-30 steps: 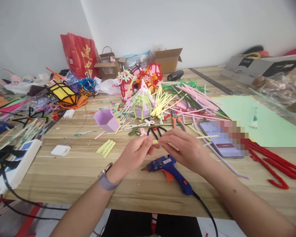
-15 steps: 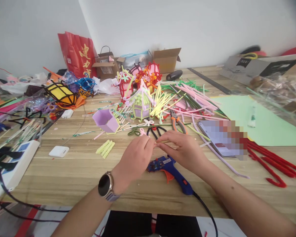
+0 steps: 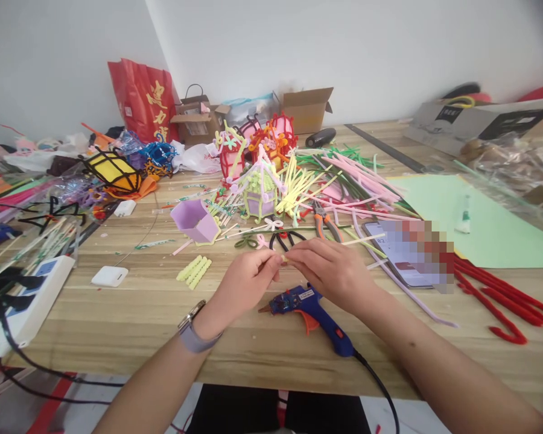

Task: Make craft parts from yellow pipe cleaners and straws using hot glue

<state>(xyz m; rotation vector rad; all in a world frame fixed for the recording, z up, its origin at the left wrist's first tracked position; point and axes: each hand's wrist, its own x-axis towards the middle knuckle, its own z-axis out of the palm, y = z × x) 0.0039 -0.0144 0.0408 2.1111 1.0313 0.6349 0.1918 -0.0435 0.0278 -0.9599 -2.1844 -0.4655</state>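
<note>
My left hand (image 3: pixel 253 278) and my right hand (image 3: pixel 332 265) meet over the table, their fingertips pinched together on a thin pale yellow pipe cleaner (image 3: pixel 365 239). Only a bit of it shows between the fingers, and a straight length sticks out beyond my right hand. Just below the hands lies a blue glue gun (image 3: pixel 319 313) with an orange trigger, its nozzle pointing left. Short twisted yellow pipe-cleaner pieces (image 3: pixel 194 272) lie left of my left hand. Behind them, a purple hexagonal cup (image 3: pixel 194 220) rests tilted. Black bent pipe cleaners (image 3: pixel 280 242) lie just beyond my fingers.
A small yellow-green and purple lantern (image 3: pixel 259 196) stands behind the hands, beside loose yellow stems (image 3: pixel 294 187). Orange-handled pliers (image 3: pixel 324 222) and a phone (image 3: pixel 400 256) lie to the right. Red pipe cleaners (image 3: pixel 502 298) and a green sheet (image 3: pixel 498 229) are farther right; a power strip (image 3: pixel 40 307) is left.
My left wrist has turned, so the watch face now points away and its thumb shows. My right hand has rolled over, with the yellow stem now sticking out to the right.
</note>
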